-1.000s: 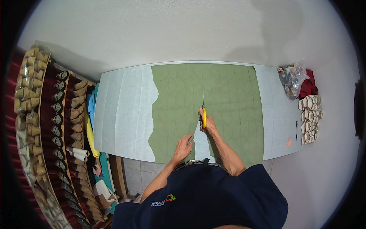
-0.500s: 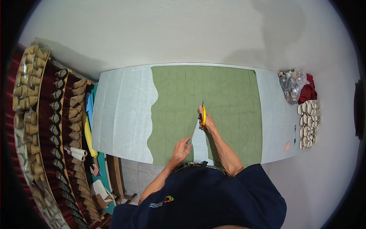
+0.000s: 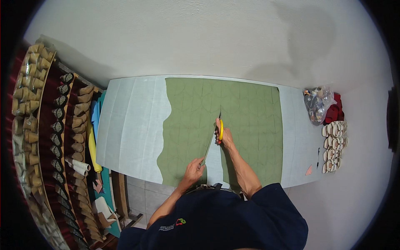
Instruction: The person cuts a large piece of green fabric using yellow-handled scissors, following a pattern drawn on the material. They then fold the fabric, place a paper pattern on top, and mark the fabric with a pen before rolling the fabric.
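A large green sheet [image 3: 254, 112] of fabric or leather-like material, with faint drawn outlines, lies on the pale table. A cut runs into it from the near edge and parts it into two flaps. My right hand [image 3: 225, 137] is closed round the yellow-handled scissors [image 3: 221, 130]. Their dark blades point away from me at the far end of the cut; how far apart they are is too small to tell. Lower and to the left, my left hand [image 3: 193, 171] pinches the left flap by its cut edge, which is slightly raised.
The table [image 3: 129, 121] has a pale covering. On its right are a plastic bag of items [image 3: 318, 104], red cloth [image 3: 334, 112], several white sandals [image 3: 333, 143], a dark pen-like tool [image 3: 318, 157] and a pink scrap [image 3: 308, 170]. Shelves of shoe lasts [image 3: 81, 121] stand left, beside coloured rolls [image 3: 92, 146].
The whole view has shifted a little, so the table sits lower in the picture. Both hands keep their grips, in nearly the same place on the sheet.
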Action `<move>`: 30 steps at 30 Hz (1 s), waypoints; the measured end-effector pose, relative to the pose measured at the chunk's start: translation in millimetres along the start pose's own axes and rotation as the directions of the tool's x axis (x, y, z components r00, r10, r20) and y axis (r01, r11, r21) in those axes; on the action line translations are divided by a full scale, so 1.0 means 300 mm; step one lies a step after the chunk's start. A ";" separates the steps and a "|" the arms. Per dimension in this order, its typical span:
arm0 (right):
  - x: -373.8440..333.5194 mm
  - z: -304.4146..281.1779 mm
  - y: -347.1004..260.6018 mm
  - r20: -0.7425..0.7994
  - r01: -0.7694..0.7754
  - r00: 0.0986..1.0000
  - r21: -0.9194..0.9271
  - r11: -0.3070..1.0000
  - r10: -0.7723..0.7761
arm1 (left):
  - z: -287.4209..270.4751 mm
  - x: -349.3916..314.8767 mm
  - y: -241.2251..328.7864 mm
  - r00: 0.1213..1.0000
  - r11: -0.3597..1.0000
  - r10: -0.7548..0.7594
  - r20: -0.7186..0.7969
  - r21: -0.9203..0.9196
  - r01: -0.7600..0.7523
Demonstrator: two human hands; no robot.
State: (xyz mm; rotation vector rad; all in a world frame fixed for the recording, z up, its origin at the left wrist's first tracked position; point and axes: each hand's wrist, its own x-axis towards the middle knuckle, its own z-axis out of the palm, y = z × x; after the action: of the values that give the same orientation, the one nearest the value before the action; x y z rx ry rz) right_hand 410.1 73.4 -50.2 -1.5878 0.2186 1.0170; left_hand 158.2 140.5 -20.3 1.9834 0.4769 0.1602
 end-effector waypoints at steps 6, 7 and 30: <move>0.036 0.010 0.014 -0.041 0.063 0.997 -0.009 0.998 -0.064 | -0.006 0.005 0.021 0.999 0.999 -0.040 0.005 -0.003 0.040; 0.050 0.006 0.001 -0.028 0.043 0.999 0.011 0.999 -0.043 | -0.005 0.005 0.024 0.999 0.999 -0.039 0.006 -0.017 0.039; 0.142 0.008 -0.095 -0.053 0.084 0.995 0.006 0.996 -0.083 | -0.010 0.010 0.016 1.000 0.999 -0.024 0.017 0.024 0.024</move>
State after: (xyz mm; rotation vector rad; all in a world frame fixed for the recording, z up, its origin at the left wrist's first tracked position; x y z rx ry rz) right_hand 452.8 100.5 -59.7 -1.6044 0.1901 0.9096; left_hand 161.2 142.4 -15.2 2.0001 0.4935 0.1232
